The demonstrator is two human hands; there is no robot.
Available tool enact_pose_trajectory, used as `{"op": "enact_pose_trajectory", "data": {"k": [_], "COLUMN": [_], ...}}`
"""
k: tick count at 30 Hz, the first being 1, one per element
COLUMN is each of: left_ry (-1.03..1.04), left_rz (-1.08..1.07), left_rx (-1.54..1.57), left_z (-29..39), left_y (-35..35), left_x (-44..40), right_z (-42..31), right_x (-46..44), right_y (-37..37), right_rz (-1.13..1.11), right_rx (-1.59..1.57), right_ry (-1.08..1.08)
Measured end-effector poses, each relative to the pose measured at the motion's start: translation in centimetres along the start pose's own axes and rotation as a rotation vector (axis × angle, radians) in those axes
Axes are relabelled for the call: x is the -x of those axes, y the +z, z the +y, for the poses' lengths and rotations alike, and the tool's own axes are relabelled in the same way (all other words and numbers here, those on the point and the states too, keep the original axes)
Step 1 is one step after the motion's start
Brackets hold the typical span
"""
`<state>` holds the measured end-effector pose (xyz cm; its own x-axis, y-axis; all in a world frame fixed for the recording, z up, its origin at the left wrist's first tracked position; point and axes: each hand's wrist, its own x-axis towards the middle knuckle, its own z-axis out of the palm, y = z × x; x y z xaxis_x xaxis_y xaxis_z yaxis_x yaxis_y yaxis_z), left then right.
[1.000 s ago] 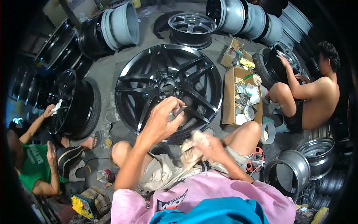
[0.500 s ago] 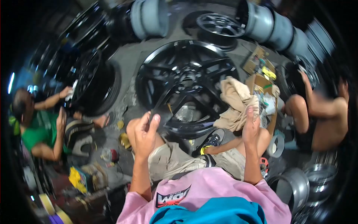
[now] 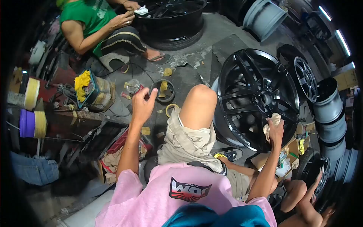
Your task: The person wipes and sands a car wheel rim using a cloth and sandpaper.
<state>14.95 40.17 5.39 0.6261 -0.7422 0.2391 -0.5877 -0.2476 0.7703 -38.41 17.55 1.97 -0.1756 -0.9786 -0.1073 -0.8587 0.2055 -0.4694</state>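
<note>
We clutch a beige cloth (image 3: 267, 131) in our right hand (image 3: 276, 132) over the black alloy wheel (image 3: 255, 93), lying face up beside our knee (image 3: 200, 100), which would keep its face within reach. Our left hand (image 3: 143, 107) pinches a small dark piece (image 3: 152, 90), too small to identify. A teal-rimmed tub (image 3: 101, 98) holds yellow cloth (image 3: 82, 80); a cardboard box (image 3: 260, 160), pale scraps (image 3: 283, 168).

Wheel workshop, as it surrounds me: a glossy black multi-spoked wheel rim (image 3: 254, 101) rests on the worn grey floor (image 3: 181, 81); grey barrel-shaped rims (image 3: 329, 109) form a row; a co-worker in a green shirt (image 3: 92, 17) sits at another black wheel (image 3: 170, 28).
</note>
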Motion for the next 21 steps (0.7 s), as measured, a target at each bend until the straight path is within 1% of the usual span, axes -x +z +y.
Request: {"op": "enact_pose_trajectory", "data": {"k": [2,6,7,9,11,12,13,14,16,17,18,19,20,21], "left_ry": [-0.080,-0.336,-0.339,-0.502,-0.559,-0.689,-0.815,-0.817,-0.859,-0.849,-0.806,-0.762,-0.719,-0.683], "left_rz": [-0.037,-0.139,-0.139,-0.137,-0.106,-0.148,-0.190,-0.191,-0.650,-0.833,-0.742,-0.656,-0.626,-0.599], "left_rx": [-0.098,-0.249,-0.248,-0.240,-0.226,-0.167,-0.106,-0.106,-0.336,-0.287,-0.291,-0.290,-0.184,-0.077], "left_z": [-4.7,-16.5,-18.8,-22.3,-25.1,-27.7,-27.9,-28.0,-24.5,-26.5,-28.0,-25.9,-22.3,-17.8], "left_y": [0.6,2.0,2.2,2.6,3.1,3.5,3.4,3.1,2.6,3.0,4.0,4.1,4.2,4.2], "left_x": [2.0,7.6,8.8,11.1,12.5,13.2,13.2,13.5,12.7,12.1,12.6,12.0,10.7,9.8], "right_z": [1.2,1.2,0.9,0.4,0.6,0.6,0.5,0.6,1.9,1.6,1.6,1.9,2.4,2.1], "right_x": [0.1,0.2,0.3,0.7,0.5,0.5,0.6,0.7,0.1,0.9,1.6,2.3,3.1,4.0], "right_y": [0.2,0.4,0.4,0.1,0.1,0.2,0.4,0.4,0.8,0.7,0.6,0.4,0.2,-0.2], "right_rz": [-0.022,0.011,0.010,0.019,0.014,0.013,0.009,0.005,0.025,0.061,0.072,0.084,0.092,0.108], "right_rx": [-0.062,0.015,0.017,0.028,0.024,0.013,0.014,0.009,0.051,0.043,0.032,0.026,-0.027,0.014], "right_ry": [-0.017,-0.013,-0.014,-0.005,-0.012,-0.010,-0.014,-0.018,-0.028,-0.061,-0.079,-0.094,-0.145,-0.133]}}
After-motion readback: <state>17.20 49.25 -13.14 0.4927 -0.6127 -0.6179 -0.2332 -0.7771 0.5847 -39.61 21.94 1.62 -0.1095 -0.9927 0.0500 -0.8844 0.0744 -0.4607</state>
